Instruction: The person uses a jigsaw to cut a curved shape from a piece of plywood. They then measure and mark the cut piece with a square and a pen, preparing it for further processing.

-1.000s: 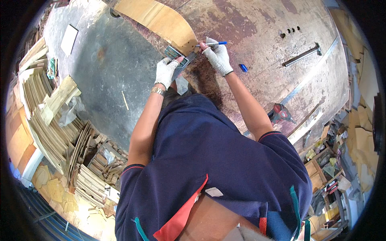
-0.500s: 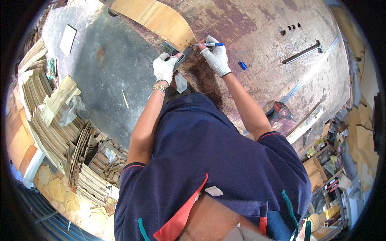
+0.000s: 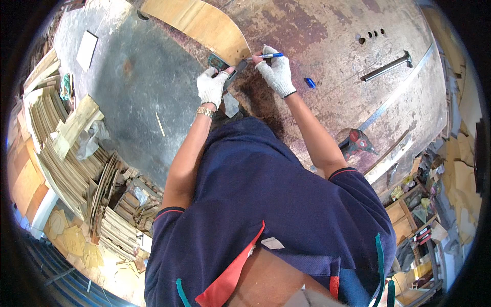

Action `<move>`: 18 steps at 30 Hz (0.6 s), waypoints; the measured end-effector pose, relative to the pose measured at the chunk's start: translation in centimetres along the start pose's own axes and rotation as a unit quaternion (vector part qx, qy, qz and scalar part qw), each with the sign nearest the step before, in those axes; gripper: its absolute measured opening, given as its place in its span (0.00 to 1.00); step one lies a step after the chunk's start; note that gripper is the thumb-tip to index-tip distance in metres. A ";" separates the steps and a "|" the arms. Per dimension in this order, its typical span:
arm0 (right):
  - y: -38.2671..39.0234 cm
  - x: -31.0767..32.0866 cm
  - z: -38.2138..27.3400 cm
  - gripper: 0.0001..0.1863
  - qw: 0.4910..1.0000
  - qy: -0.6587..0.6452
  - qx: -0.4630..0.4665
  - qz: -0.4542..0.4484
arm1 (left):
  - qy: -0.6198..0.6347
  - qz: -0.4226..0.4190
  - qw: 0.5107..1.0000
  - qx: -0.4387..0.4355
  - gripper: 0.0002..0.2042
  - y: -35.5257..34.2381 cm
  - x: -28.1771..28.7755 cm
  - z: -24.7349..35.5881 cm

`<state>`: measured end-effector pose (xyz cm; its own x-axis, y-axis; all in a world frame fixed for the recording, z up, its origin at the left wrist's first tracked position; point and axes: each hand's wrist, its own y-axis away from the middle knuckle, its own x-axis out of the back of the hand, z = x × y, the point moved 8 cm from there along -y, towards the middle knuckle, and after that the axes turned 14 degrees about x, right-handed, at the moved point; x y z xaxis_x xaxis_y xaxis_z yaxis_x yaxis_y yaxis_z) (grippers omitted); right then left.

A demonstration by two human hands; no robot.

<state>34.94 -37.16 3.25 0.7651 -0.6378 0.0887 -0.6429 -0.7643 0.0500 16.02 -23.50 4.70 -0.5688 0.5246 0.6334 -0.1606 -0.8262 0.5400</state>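
Note:
My left hand (image 3: 210, 87), in a white knit glove with bare fingertips, grips a dark grey, bar-like tool (image 3: 239, 67) against the near end of a curved plywood strip (image 3: 204, 23). A greenish part (image 3: 217, 62) shows beside the thumb; the hand covers much of the tool, so its exact kind is unclear. My right hand (image 3: 277, 77), gloved alike, pinches a blue-and-white pen (image 3: 271, 55). The pen lies nearly level, its tip at the strip's end corner by the grey bar. Small dark marks or holes dot that end of the strip.
Right of my hands on the worn tabletop lie a blue pen cap (image 3: 309, 82), a T-headed metal tool (image 3: 387, 67), a long metal ruler (image 3: 394, 97) and a red-and-black power tool (image 3: 356, 143). Stacked curved wood strips (image 3: 61, 153) stand at left, and a white rectangular piece (image 3: 87, 50) lies far left.
Both hands have shifted very slightly right with the view. The pen tip stays at the strip's corner, and the left hand keeps its grip on the tool.

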 end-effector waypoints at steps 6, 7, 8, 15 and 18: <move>0.3 0.0 -0.1 0.11 0.999 0.049 0.002 -0.020 | 0.017 -0.008 1.000 0.020 0.25 0.4 0.1 0.1; 0.3 0.0 -0.1 0.11 0.999 0.050 0.008 -0.018 | 0.020 -0.013 0.999 0.029 0.25 0.5 0.1 0.2; 0.2 0.0 -0.2 0.12 0.998 0.062 0.010 -0.020 | 0.008 -0.005 1.000 0.015 0.25 0.4 0.1 0.1; 0.0 -0.1 0.0 0.13 0.993 0.109 0.027 -0.039 | 0.004 -0.029 0.999 0.038 0.25 0.5 0.1 0.4; -0.2 -0.2 -1.6 0.14 0.983 0.162 0.063 -0.057 | -0.009 -0.014 1.000 0.015 0.25 0.2 0.1 0.2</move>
<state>34.89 -36.75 4.85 0.7673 -0.4984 0.4035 -0.5282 -0.8480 -0.0432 16.13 -23.55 4.98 -0.5491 0.5519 0.6276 -0.1517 -0.8043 0.5745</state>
